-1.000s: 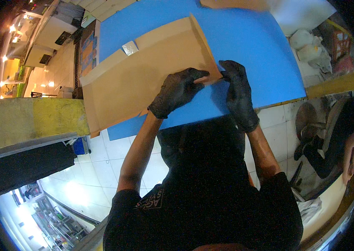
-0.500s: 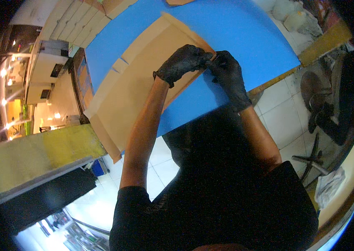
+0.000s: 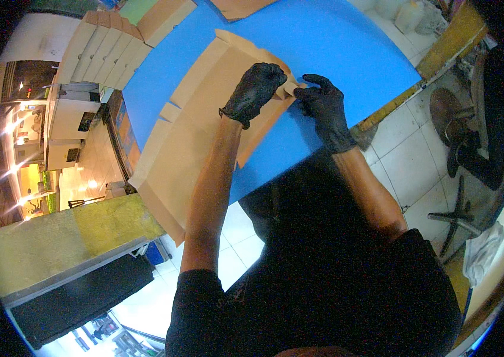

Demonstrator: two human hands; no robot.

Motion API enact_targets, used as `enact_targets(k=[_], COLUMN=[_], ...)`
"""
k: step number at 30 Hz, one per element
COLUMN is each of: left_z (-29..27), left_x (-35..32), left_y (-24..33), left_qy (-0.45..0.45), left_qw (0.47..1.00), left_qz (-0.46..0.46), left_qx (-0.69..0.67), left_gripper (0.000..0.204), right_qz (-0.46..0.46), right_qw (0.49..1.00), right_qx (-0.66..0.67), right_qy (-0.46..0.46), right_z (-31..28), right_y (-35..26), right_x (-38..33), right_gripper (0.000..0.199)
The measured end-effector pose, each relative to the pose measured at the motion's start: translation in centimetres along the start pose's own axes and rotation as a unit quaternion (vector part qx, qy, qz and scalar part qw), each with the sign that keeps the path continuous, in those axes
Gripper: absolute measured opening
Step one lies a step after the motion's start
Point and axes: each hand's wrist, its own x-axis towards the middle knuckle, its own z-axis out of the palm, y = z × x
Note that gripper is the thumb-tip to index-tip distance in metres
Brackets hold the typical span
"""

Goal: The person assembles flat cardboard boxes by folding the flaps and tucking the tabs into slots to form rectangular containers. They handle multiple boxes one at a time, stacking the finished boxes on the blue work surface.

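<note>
A wide blue surface (image 3: 347, 47) fills the upper middle of the view, its near edge running diagonally above a white tiled floor (image 3: 407, 160). On it lies a large flat sheet of brown cardboard (image 3: 186, 149), an unfolded box blank with cut flaps along its sides; its lower left end hangs past the surface's near edge, and its upper right end sits under the hands. Beyond the surface's far left corner stands a row of folded brown boxes (image 3: 106, 50), packed side by side.

The person's left forearm comes up from the lower edge, bare from a black sleeve, almost straight and slanting slightly right. The left hand (image 3: 255, 89), in a black glove, is bent down at the wrist with the fingers curled over a raised flap at the cardboard's right end, pressing and gripping that flap from above. The right forearm rises more steeply from the right, elbow bent outward. The right hand (image 3: 322, 110), also in a black glove, sits just beside the left, thumb and forefinger pinched on a small pale tab (image 3: 290, 88) of the same cardboard, the other fingers spread loosely and resting near the blue surface. The two hands nearly touch at the tab.

At the far right a round stool (image 3: 445, 107) stands on the floor.
</note>
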Motion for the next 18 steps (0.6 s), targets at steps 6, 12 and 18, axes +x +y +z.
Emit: enact_targets(k=[6,12,18], left_z=[0.3,1.0,0.7], left_x=[0.6,0.1,0.0], left_y=[-2.4,-1.7,-1.9], left_qy=[-0.047,0.037,0.018], left_qw=[0.998,0.998,0.996], left_qz=[-0.034,0.014,0.053], left_qx=[-0.026,-0.047,-0.067], left_gripper=[0.028,0.021,0.015], right_qz=[0.000,-0.010,0.003], right_qw=[0.999,0.999,1.000], right_qx=[-0.012,-0.005,0.014], right_qy=[0.046,0.052,0.011], right_z=[1.0,1.0,1.0], right_y=[0.2,0.5,-0.1], right_x=[0.1,0.3,0.0], right_gripper=[0.040,0.039,0.032])
